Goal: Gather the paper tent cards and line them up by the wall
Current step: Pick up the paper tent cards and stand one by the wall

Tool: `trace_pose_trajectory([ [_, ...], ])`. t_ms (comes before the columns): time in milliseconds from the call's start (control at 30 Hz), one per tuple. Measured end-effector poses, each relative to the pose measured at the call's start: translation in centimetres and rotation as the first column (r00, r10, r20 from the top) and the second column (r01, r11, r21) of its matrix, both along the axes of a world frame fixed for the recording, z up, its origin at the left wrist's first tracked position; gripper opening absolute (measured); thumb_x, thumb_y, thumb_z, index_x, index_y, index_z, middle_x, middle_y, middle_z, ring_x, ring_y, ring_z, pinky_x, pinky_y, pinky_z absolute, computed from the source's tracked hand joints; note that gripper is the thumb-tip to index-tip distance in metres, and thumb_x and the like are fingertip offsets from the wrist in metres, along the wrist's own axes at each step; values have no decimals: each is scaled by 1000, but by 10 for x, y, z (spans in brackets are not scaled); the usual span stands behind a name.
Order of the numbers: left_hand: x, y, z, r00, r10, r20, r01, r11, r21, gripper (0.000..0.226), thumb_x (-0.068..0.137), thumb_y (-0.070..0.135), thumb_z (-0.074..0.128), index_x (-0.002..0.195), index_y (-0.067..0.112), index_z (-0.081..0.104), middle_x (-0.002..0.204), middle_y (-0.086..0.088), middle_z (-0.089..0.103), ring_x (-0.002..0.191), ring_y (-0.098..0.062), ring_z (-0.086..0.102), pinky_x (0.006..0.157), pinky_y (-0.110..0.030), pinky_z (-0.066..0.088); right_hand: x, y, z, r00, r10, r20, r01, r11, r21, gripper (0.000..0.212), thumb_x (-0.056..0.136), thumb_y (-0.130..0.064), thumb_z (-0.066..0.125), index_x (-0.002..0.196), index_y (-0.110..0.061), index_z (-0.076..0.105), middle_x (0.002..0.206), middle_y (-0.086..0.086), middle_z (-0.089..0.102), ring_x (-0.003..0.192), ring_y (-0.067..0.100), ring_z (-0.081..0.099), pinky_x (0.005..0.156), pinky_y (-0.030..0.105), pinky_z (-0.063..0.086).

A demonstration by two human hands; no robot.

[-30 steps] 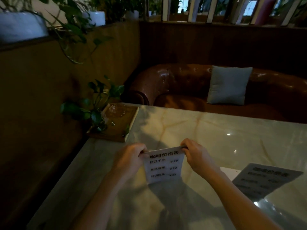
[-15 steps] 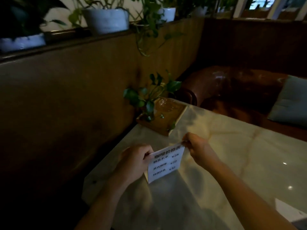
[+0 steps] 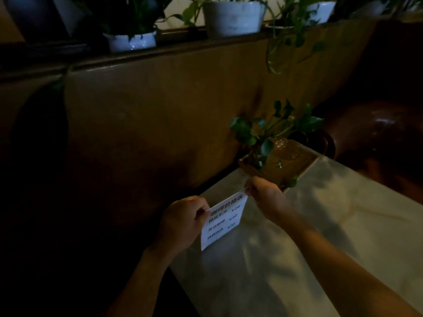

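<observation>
The white paper tent card (image 3: 223, 221) has rows of black writing and stands near the table (image 3: 343, 225) edge by the wall (image 3: 160, 110). The left hand (image 3: 183, 221) and right hand (image 3: 266, 194) pinch its top corners; its back is hidden

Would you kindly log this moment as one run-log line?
left hand: pinching tent card | right hand: pinching card top | card: at table edge by wall
</observation>
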State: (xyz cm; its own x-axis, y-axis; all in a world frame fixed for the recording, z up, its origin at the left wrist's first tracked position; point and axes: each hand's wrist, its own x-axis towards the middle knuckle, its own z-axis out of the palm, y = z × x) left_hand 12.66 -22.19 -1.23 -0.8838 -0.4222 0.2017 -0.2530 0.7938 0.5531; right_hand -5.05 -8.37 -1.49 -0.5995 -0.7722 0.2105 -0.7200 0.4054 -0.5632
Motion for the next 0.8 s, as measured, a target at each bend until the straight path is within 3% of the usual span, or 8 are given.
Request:
trace_pose_trajectory([
  [67,6,-8,-1,1000,19,-6,-19,1000,-1,11,87,25,53,79,18,53,96,3,64,86,-11,63,60,-7,42,0,-14,2,999,41,20,-42,999,14,11,88,-7,47,92,-3,56,99,16,63,89,22,57,74,35,51],
  [167,15,-19,-3,999,40,-28,-40,999,-4,9,87,23,53,81,17,52,99,0,63,91,-12,62,64,-8,43,3,-33,2,995,96,11,-96,995,14,10,89,-8,48,92,-3,56,96,19,64,86,29,60,69,42,52],
  [267,23,-28,-7,998,61,-33,-60,998,31,7,87,21,54,82,17,51,101,-1,63,93,-14,62,62,-9,44,7,-47,-1,993,113,42,-113,994,-5,9,89,-9,48,91,-5,56,94,17,63,75,21,55,64,36,47],
  [433,29,-35,-11,994,109,-1,-108,986,127,8,87,20,54,81,16,50,102,-2,63,95,-18,62,64,-13,48,10,-58,-3,980,149,134,-153,988,16,10,90,-10,46,91,-6,55,95,12,60,80,18,52,58,21,37],
  [667,25,-35,-9,995,88,53,-96,978,186,6,87,17,52,84,14,48,103,-6,62,95,-22,64,58,-13,49,9,-59,4,975,141,172,-154,986,61,10,90,-10,46,92,-7,55,101,16,61,86,24,56,68,37,45],
  [800,22,-35,-7,990,78,118,-96,983,155,4,88,19,51,88,18,47,105,-5,63,96,-21,64,54,-10,46,10,-59,7,976,140,167,-157,983,92,9,89,-10,47,93,-7,55,103,16,61,89,25,55,68,33,41],
])
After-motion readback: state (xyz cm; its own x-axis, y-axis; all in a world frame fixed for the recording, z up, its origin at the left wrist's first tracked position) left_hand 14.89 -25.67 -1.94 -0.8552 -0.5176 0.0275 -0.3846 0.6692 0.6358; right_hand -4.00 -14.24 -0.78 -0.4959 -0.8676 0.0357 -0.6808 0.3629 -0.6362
